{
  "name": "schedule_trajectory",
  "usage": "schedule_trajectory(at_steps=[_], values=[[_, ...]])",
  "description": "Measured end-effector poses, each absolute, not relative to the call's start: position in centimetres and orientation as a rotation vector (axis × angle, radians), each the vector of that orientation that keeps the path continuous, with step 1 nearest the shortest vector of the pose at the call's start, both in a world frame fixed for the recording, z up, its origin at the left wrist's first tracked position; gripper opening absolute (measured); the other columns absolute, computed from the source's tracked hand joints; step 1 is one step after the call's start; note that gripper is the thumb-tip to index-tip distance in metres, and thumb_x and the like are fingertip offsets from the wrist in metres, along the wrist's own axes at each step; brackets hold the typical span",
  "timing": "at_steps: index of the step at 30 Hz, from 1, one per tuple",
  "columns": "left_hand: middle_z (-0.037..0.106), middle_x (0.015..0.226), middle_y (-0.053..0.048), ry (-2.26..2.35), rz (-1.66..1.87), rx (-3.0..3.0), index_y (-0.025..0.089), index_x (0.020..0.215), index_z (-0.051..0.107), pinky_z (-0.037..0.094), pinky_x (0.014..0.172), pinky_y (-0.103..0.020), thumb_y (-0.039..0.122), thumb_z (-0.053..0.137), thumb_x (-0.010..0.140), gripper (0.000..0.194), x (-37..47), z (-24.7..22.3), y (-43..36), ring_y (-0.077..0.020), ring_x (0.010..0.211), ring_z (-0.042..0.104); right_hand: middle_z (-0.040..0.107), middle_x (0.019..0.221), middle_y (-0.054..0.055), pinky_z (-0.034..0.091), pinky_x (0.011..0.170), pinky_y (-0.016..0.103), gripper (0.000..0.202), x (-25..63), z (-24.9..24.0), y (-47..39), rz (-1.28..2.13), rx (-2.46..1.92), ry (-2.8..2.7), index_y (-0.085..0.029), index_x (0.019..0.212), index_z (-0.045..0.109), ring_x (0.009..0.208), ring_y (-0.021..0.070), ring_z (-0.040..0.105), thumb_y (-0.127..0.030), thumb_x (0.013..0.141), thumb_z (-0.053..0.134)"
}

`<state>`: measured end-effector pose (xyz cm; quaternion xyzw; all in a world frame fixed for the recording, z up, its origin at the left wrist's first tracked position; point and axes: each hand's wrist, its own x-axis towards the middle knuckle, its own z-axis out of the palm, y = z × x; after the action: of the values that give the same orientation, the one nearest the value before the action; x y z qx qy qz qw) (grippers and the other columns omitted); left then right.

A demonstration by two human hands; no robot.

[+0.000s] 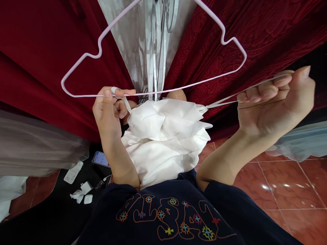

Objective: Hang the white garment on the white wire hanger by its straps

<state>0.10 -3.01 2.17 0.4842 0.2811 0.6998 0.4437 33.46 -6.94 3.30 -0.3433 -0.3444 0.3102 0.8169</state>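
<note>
My left hand [108, 109] is closed on the lower bar of a pale pink clothes hanger [183, 87]. A short white loop rises from the garment to these fingers, and something white wraps one fingertip. A frilly white garment [164, 140] hangs in soft folds below the bar, in front of my body. Out to the right, my right hand [274, 98] has its fingers curled through a thin white strap [224, 101], pulled taut from the garment's right side. The top of the hanger is cut off by the upper frame edge.
Dark red curtains [44, 41] flank a white metal grille [156, 46]. At lower left, a black surface [39, 220] bears a lit phone [100, 158], a pale case [73, 172] and a white charger [86, 188]. Red floor tiles [281, 182] lie at right.
</note>
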Motion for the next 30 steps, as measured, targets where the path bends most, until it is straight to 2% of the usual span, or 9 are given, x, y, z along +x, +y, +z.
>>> schedule_trajectory(at_steps=[4,9,12,15,19,21,23,26,30], values=[[0.085,0.094,-0.012,0.690,1.722,1.201,0.019,0.082,0.074,0.023,0.040,-0.025,0.047,0.072,0.114,0.043,0.1,2.2,-3.1,-0.0077,0.044,0.032,0.080,0.086,-0.002,0.068,0.070,0.028,0.028,29.2,4.1,-5.7,0.500,-0.719,-0.883,-0.026,0.089,0.080,0.076,0.0124,0.080,-0.053,0.087,0.089],[0.086,0.099,-0.012,0.690,1.721,1.238,0.019,0.083,0.075,0.020,0.040,-0.024,0.047,0.071,0.114,0.041,0.2,2.3,-3.4,-0.0079,0.045,0.030,0.083,0.102,0.000,0.068,0.108,0.041,0.021,25.4,2.6,-3.6,0.413,-0.819,-1.315,-0.025,0.103,0.082,0.106,0.0166,0.083,-0.045,0.104,0.075],[0.086,0.099,-0.013,0.691,1.743,1.250,0.019,0.093,0.080,0.024,0.041,-0.025,0.049,0.071,0.112,0.036,0.0,2.2,-3.6,-0.0089,0.045,0.032,0.082,0.098,-0.003,0.070,0.099,0.042,0.030,25.5,1.1,-2.8,0.427,-0.902,-1.411,-0.028,0.108,0.082,0.096,0.0167,0.083,-0.057,0.103,0.073],[0.087,0.112,-0.013,0.693,1.838,1.238,0.018,0.116,0.086,0.029,0.043,-0.026,0.029,0.076,0.102,0.021,-0.5,1.8,-3.3,-0.0095,0.050,0.041,0.081,0.097,-0.003,0.070,0.083,0.035,0.027,26.2,0.5,-2.8,0.344,-0.870,-1.344,-0.031,0.107,0.082,0.086,0.0151,0.082,-0.056,0.103,0.073],[0.087,0.115,-0.008,0.781,2.293,1.264,0.017,0.112,0.089,0.046,0.055,-0.024,0.007,0.070,0.079,0.040,-2.5,0.5,-1.6,-0.0114,0.065,0.059,0.083,0.102,-0.001,0.066,0.071,0.030,0.016,27.0,1.0,-3.4,0.324,-0.868,-1.306,-0.032,0.105,0.082,0.083,0.0137,0.081,-0.046,0.104,0.075],[0.086,0.117,-0.006,0.737,2.483,1.299,0.017,0.107,0.088,0.061,0.078,-0.028,0.013,0.079,0.080,0.028,-4.1,-0.1,-0.6,-0.0170,0.093,0.076,0.083,0.105,0.000,0.067,0.073,0.031,0.018,27.3,1.2,-3.6,0.324,-0.902,-1.318,-0.031,0.105,0.080,0.085,0.0143,0.082,-0.047,0.104,0.074],[0.084,0.128,-0.006,0.639,2.507,1.354,0.019,0.108,0.087,0.064,0.103,-0.035,0.031,0.096,0.080,0.032,-5.7,-0.4,-0.1,-0.0234,0.123,0.077,0.084,0.106,0.000,0.069,0.077,0.032,0.021,27.6,1.1,-3.5,0.301,-0.906,-1.348,-0.028,0.106,0.079,0.086,0.0141,0.082,-0.048,0.105,0.073],[0.083,0.132,-0.004,0.550,2.393,1.441,0.021,0.111,0.087,0.063,0.112,-0.038,0.051,0.106,0.078,0.049,-7.0,0.1,-0.4,-0.0235,0.124,0.079,0.082,0.102,-0.002,0.070,0.083,0.031,0.022,27.5,1.0,-3.5,0.339,-0.925,-1.342,-0.027,0.105,0.080,0.088,0.0132,0.083,-0.048,0.103,0.074],[0.085,0.131,-0.003,0.712,2.191,1.564,0.019,0.116,0.089,0.063,0.113,-0.039,0.019,0.093,0.099,0.018,-6.3,2.8,-1.2,-0.0244,0.126,0.078,0.077,0.095,-0.003,0.070,0.085,0.030,0.018,26.9,1.1,-3.6,0.545,-1.025,-1.167,-0.026,0.097,0.079,0.094,0.0149,0.084,-0.043,0.095,0.085]])
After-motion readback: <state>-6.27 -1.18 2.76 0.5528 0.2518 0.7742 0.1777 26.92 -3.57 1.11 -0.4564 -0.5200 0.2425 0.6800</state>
